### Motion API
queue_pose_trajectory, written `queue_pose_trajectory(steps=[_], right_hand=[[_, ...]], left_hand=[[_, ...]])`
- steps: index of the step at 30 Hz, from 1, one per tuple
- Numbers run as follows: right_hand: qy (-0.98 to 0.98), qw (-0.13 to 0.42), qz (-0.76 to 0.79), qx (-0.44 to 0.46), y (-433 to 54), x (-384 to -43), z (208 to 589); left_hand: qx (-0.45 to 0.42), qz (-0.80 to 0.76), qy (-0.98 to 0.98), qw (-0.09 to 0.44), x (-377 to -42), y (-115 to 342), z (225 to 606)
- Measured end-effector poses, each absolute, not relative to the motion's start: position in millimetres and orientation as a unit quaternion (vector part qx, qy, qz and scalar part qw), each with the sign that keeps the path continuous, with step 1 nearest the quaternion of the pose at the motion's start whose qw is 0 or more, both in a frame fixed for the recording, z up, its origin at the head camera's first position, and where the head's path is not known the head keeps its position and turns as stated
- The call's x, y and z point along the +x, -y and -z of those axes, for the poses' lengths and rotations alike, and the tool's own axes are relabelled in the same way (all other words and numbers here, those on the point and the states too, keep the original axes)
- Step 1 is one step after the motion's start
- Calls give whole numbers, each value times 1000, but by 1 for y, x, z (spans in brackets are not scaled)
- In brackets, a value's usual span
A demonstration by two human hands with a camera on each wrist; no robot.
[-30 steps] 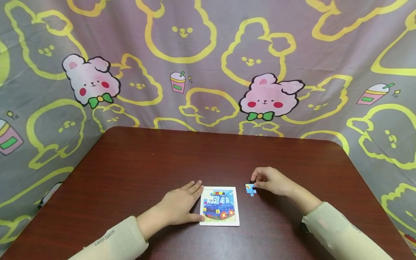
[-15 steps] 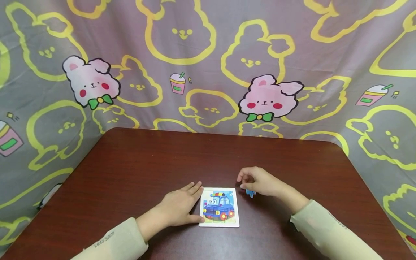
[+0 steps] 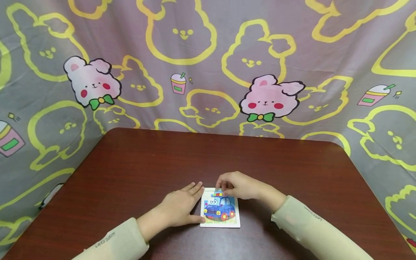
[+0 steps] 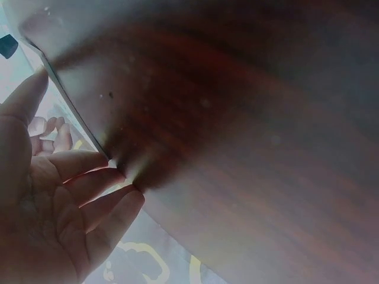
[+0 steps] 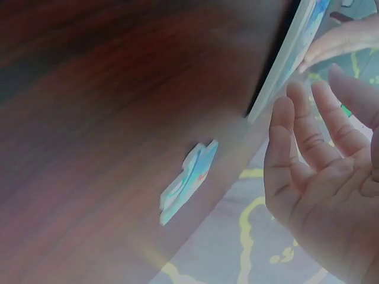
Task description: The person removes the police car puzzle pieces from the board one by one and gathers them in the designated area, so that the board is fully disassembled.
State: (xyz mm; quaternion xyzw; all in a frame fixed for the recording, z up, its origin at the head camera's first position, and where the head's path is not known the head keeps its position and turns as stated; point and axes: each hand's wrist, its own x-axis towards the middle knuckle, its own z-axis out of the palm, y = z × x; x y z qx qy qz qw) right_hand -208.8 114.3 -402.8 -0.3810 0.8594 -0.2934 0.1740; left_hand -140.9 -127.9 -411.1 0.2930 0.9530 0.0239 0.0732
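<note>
A square white-framed jigsaw puzzle [image 3: 212, 225] with a blue cartoon car lies on the table. My left hand [image 3: 180, 206] spreads against its left side, fingertips at the upper corner and thumb at the lower one. In the left wrist view those straight fingers [image 4: 89, 171] touch the frame's edge. Over the puzzle's top edge, my right hand [image 3: 242, 185] has curled fingers and pinches a small bluish puzzle piece [image 3: 218, 190], mostly hidden by the fingertips. Another loose puzzle piece [image 5: 189, 180], light blue with a touch of orange, lies on the table below the right hand.
The dark red-brown wooden table [image 3: 156, 162] has rounded far corners. A grey-pink curtain [image 3: 201, 72] printed with yellow outlines and rabbit faces hangs around its back and sides.
My right hand has moved left from beside the loose piece to the top of the puzzle, leaving that piece on the table. The left hand stays at the frame's left side.
</note>
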Motion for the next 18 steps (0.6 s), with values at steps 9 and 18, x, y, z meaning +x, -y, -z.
queue_pose_trajectory(steps=[9,18], right_hand=[[-865,165,242,-407,-102,-208,406],[-871,173,198,-415,-99,-208,410]], left_hand=[[294,-22,-953,73,-141,129,412],[292,-24,-953,76,-141,129,411]])
